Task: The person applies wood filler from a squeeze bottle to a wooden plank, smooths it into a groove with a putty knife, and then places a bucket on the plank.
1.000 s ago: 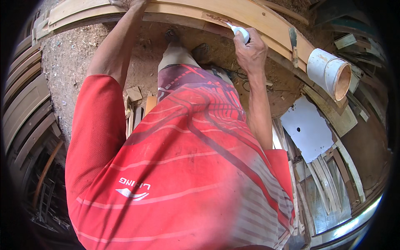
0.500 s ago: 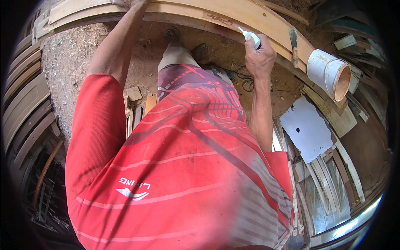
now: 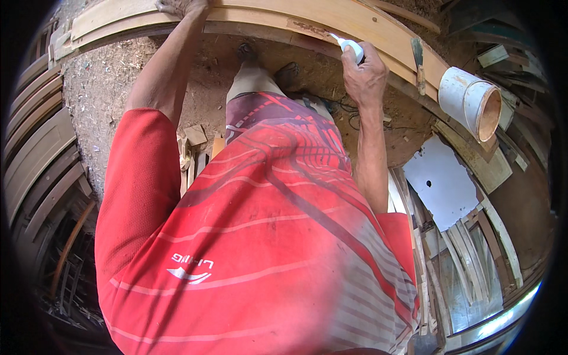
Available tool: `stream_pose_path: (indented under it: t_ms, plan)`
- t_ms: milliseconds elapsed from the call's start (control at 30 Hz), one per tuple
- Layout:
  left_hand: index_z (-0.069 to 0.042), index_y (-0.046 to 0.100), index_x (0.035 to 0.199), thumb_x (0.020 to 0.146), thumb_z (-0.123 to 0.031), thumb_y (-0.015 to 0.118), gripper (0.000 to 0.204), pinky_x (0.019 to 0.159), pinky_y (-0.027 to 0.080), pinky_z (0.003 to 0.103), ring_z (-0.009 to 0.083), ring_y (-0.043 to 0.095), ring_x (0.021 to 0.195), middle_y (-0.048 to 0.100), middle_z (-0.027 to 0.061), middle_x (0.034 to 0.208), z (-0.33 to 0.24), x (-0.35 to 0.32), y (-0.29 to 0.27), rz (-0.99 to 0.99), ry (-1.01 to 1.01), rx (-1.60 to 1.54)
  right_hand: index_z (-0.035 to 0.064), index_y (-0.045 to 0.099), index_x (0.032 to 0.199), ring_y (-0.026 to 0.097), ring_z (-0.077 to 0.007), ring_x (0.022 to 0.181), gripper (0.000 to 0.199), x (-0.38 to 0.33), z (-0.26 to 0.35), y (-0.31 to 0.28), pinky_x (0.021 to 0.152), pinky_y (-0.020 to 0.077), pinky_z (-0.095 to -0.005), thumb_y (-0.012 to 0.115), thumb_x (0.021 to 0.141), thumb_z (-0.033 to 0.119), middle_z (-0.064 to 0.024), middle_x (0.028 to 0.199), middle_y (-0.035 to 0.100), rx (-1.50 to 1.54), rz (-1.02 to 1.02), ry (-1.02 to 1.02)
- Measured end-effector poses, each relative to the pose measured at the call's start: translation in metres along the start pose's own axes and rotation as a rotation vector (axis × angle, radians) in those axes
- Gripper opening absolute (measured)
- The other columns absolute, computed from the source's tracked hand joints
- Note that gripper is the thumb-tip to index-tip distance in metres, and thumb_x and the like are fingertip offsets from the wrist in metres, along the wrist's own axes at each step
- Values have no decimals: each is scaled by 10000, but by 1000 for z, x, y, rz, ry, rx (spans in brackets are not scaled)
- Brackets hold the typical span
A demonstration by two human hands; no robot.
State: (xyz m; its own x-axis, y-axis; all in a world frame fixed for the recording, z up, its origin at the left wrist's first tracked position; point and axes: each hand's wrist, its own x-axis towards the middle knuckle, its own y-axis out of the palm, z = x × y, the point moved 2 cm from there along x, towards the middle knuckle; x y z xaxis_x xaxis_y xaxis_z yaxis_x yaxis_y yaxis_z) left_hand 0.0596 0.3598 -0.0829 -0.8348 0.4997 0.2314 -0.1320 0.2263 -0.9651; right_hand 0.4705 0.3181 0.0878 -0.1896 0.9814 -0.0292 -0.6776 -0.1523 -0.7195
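Observation:
My right hand [image 3: 365, 72] is wrapped round a small white squeeze bottle [image 3: 353, 49] with a thin pointed nozzle. The nozzle tip points up and left, close to a rough reddish-brown patch [image 3: 309, 27] along the near edge of a long pale wooden board [image 3: 260, 13]. Whether the tip touches the wood, I cannot tell. At the upper left, my left hand [image 3: 182, 7] rests on the same board, its fingers reaching leftward; the picture's top edge cuts off part of it.
A brush-like tool with a wooden handle [image 3: 420, 74] lies on the board's right part, beside a white cylindrical container [image 3: 470, 103] tipped on its side. Wooden pieces [image 3: 44, 142] are stacked at left. At right are a white sheet with a hole [image 3: 444, 183] and several wood strips [image 3: 467, 260].
My right hand has shifted slightly left and up with the squeeze bottle, bringing the nozzle nearer the brown patch. My left hand stays on the board.

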Motion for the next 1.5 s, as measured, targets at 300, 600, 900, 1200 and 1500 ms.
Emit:
stream_pose_path:
  t_ms: [300,600,900,1200,1500]
  plan:
    - [-114,474,1513,892,-652,566,827,1209,210,614,418,310,1496,413,213,1580,-1,-3,-6,-67,23,-16,23,675,928,558,-140,612,204,4,11,7,589,477,-330,700,946,225,-71,674,602,39,22,-12]
    - [-107,488,1506,896,-661,559,827,1209,204,622,420,307,1499,410,220,1583,5,1,2,-38,15,-22,21,686,922,593,-183,625,196,1,11,3,595,487,-349,700,929,217,-103,695,620,30,24,8]
    - [-106,458,1532,903,-673,541,851,1220,182,627,430,272,1519,382,234,1604,3,2,-2,46,-14,-13,20,694,928,627,-235,631,191,-3,7,-4,600,501,-373,695,920,211,-139,716,642,28,-4,52]
    - [-86,435,1545,913,-664,531,862,1225,173,621,427,267,1522,372,239,1610,-1,-1,-6,18,8,-11,10,698,951,561,-113,643,215,-4,-1,-4,606,483,-310,704,949,226,-63,686,616,1,-7,28]
    - [-91,431,1548,912,-660,533,860,1227,172,616,424,264,1524,381,242,1600,-2,-2,-10,46,-6,-1,10,692,947,554,-124,626,210,-3,6,-1,600,479,-313,702,946,220,-67,688,607,53,6,6]
